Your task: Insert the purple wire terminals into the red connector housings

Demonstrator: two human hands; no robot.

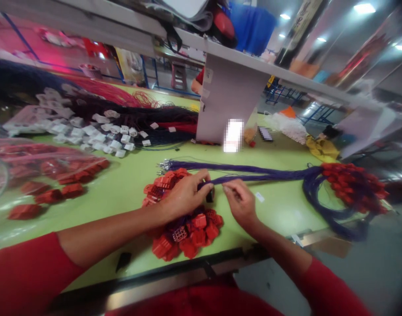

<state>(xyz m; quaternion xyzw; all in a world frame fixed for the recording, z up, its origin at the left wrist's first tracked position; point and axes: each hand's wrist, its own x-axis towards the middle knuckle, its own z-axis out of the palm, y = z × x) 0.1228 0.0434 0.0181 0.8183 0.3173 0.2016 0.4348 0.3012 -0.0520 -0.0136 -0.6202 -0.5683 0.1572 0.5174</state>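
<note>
My left hand (pixel 189 193) is closed around a bundle of thin purple wires (pixel 263 176), over a heap of red plastic connectors (pixel 197 232). A small dark piece (pixel 210 194) shows beneath its thumb. Just right of it, my right hand (pixel 242 202) has its fingers curled, thumb and index fingertip pinched at the same wires; exactly how many strands they hold is hidden. Metal-tipped wire ends (pixel 164 166) lie behind the heap. Rightward, the wires run to a second cluster of red connectors (pixel 352 186), with purple wire looped beside it.
White connectors (pixel 102 136) on dark wires lie back left, near a clear bag (pixel 56 162) of red housings. A grey upright panel (pixel 230 94) supports a shelf with a blue bin (pixel 255 28). A phone (pixel 265 134) and yellow cloth (pixel 322 148) sit back right. Another person's arm (pixel 197 83) shows behind the panel.
</note>
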